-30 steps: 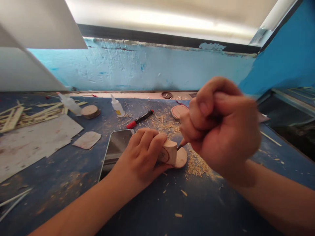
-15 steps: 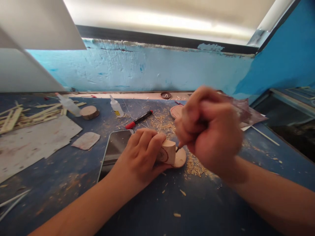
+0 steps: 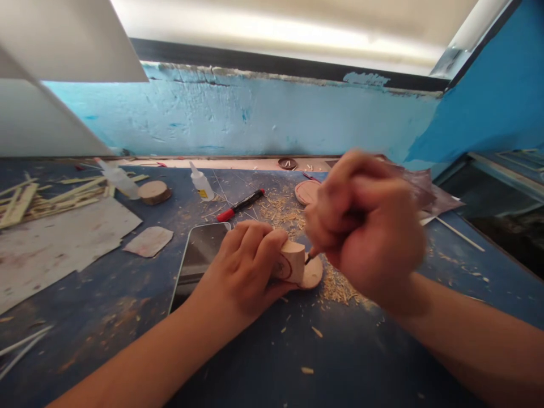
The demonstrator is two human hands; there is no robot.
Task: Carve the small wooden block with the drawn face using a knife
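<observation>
My left hand point(image 3: 250, 266) is closed round a pale wooden block point(image 3: 297, 260) with a red-brown curved line drawn on its side. The block rests on or against a round wooden disc point(image 3: 313, 275) lying on the table. My right hand point(image 3: 368, 226), slightly blurred, is wrapped in a fist round a carving tool point(image 3: 310, 256). Only the tool's thin dark tip and a bit of brownish handle show; the fist hides the rest. That tip points down to the left, at the block's right edge, just above the disc. I cannot tell whether it touches the wood.
Wood shavings point(image 3: 338, 286) lie around the disc. A phone point(image 3: 198, 255) is beside my left hand, with a red-and-black marker point(image 3: 241, 205) and a glue bottle point(image 3: 201, 184) behind. Another marked disc point(image 3: 306, 192) sits farther back. Wood strips point(image 3: 25, 201) and stained paper point(image 3: 55, 243) occupy the left.
My right hand has shifted very slightly to the right with the tool. The left hand and the block stay almost where they were; the view has tilted a little.
</observation>
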